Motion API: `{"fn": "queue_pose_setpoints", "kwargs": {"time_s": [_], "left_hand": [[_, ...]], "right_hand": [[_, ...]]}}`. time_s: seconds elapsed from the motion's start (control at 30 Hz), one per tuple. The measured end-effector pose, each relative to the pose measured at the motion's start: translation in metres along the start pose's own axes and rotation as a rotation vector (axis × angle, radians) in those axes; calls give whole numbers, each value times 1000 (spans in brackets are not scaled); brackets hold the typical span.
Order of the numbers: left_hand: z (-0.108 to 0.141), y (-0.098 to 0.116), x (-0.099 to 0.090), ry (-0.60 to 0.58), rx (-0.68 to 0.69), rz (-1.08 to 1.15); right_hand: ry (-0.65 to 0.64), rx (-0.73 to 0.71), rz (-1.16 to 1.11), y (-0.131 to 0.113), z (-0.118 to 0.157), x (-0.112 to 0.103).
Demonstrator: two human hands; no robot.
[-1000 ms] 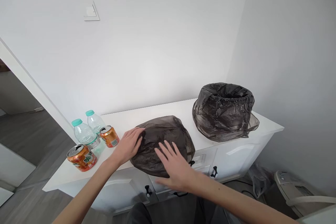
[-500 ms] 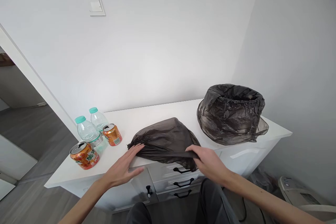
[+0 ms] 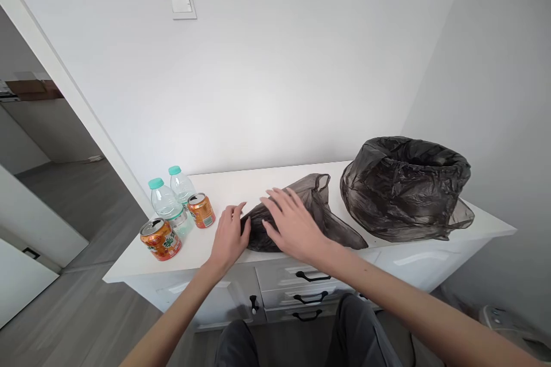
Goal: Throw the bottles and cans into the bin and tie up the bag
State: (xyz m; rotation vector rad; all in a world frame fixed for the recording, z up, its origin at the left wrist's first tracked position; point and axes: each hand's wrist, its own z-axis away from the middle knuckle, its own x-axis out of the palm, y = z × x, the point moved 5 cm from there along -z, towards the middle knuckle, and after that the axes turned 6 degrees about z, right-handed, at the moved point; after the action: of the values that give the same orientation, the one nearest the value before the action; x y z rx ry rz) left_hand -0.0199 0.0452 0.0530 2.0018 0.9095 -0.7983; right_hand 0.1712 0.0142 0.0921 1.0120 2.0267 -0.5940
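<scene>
A dark, see-through plastic bag (image 3: 316, 200) lies crumpled on the white cabinet top, with a loop-shaped handle at its far right corner. My left hand (image 3: 229, 236) is at the bag's left end, its fingers curled around the gathered plastic there; the fingertips are partly hidden. Over the bag's middle, my right hand (image 3: 293, 226) is open with fingers spread, holding nothing and covering part of the plastic. Whether its fingertips touch the bag is hard to see.
Left of my hands stand two orange drink cans, a nearer one (image 3: 161, 239) and a farther one (image 3: 201, 210), and two clear bottles (image 3: 166, 200) with teal caps. A bin-shaped container lined with a black bag (image 3: 408, 195) stands right. Drawers (image 3: 301, 287) are below; a wall is behind.
My right hand has let go of the bag's right edge and moved left over its middle. My left hand has curled at the left end. The bag has changed shape; the view has shifted.
</scene>
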Motion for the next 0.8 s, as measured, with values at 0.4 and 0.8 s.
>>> {"fn": "queue_pose_setpoints", "kwargs": {"time_s": [0.4,0.8], "left_hand": [[11,-68,71,-462,239,-121],[42,-57,31,-461,357,-111]], "right_hand": [[-524,423,-235,90,47,109],[-516,352,-191,136,55,110]]}}
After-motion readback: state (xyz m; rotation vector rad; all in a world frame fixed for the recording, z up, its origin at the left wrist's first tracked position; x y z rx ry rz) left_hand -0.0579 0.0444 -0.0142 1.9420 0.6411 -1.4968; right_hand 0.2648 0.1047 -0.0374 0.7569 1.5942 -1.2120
